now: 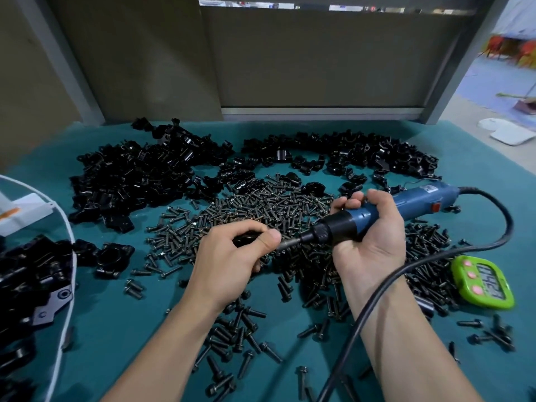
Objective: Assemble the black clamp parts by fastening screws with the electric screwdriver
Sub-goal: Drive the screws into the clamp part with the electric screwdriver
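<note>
— How much room is there on the surface (121, 329)?

— Little in the middle: loose screws (261, 207) spread under both hands, black clamp parts (130, 172) heaped along the far side. The near left corner is barer.

— And the hands?

— The right hand (374, 227) is wrapped around the blue electric screwdriver (385, 208), bit pointing left. The left hand (235, 250) is closed on a small black clamp piece (246, 237), mostly hidden; the bit seems to meet it.

Dark digits are shown sideways on the grey display of the green timer (483, 282); they cannot be read with certainty. A white label on the electric screwdriver (428, 188) is too blurred to be read.
</note>
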### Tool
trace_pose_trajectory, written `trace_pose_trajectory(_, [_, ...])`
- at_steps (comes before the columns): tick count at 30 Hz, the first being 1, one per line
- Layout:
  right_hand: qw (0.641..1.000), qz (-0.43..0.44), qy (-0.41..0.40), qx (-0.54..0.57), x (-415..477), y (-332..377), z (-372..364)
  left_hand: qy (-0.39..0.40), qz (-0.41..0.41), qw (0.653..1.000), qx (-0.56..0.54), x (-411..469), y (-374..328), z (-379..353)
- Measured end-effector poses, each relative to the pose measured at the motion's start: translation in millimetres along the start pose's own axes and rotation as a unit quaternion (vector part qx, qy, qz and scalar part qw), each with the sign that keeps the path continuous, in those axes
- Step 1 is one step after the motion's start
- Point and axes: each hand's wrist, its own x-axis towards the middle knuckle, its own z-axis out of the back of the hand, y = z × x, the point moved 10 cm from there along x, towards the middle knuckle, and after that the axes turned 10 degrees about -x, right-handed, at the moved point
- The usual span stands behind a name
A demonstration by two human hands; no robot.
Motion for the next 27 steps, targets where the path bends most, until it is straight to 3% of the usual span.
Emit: trace_pose_trajectory(27, [0.999, 0.028, 0.006, -0.024, -2.5, 1.9, -1.7, -0.020, 0.015, 1.000, -0.005, 0.1, 5.0, 4.4])
